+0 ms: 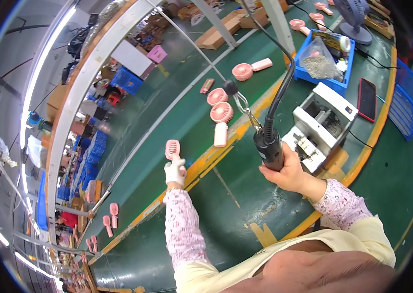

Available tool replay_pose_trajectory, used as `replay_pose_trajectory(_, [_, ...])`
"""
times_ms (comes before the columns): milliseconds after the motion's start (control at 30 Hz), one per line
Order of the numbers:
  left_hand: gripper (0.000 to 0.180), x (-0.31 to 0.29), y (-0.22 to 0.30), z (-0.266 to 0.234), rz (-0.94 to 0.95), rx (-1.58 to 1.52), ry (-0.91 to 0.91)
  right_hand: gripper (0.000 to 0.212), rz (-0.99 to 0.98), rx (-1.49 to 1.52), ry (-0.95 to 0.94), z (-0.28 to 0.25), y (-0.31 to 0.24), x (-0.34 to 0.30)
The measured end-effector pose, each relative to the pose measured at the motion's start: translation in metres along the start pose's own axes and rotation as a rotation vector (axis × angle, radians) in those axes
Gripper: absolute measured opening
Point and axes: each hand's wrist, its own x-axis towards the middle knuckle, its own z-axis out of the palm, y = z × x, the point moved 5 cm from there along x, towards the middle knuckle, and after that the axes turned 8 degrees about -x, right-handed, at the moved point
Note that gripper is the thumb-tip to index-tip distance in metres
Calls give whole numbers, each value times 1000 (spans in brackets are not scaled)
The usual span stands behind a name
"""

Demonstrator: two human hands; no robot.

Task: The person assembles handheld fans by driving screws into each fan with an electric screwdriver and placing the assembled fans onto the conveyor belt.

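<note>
My left hand (175, 172), in a white glove, is closed on a small pink handheld fan (172, 148) over the green belt, past the yellow-edged strip. My right hand (288, 171) is bare and wraps round a black electric screwdriver (268, 150), which hangs by a metal clip and has a black cable running upward. The screwdriver's tip is hidden under the hand. Between the hands and farther off, a pink round fan head (221, 112) lies beside a pale pink handle (220, 135). Another fan head (217, 96) touches it from behind.
Right of the screwdriver stands a white screw feeder (331, 115). Behind it, a blue bin (345, 80) holds a bag of screws (317, 61). A red-edged phone (367, 100) lies near the table edge. More pink fans (243, 72) lie along the belt. A grey desk fan (353, 19) stands farther back.
</note>
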Motion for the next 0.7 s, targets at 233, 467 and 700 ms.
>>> replay_pose_trajectory(233, [30, -159, 60, 133, -263, -1352, -385, 54, -191, -225, 378, -54, -1, 17])
replay_pose_trajectory(467, [29, -267, 40, 238, -668, -1341, -831, 51, -227, -467, 358, -47, -26, 29])
replay_pose_trajectory(700, [14, -290, 14, 280, -591, -947, -726, 27, 132, 156, 271, -19, 10, 0])
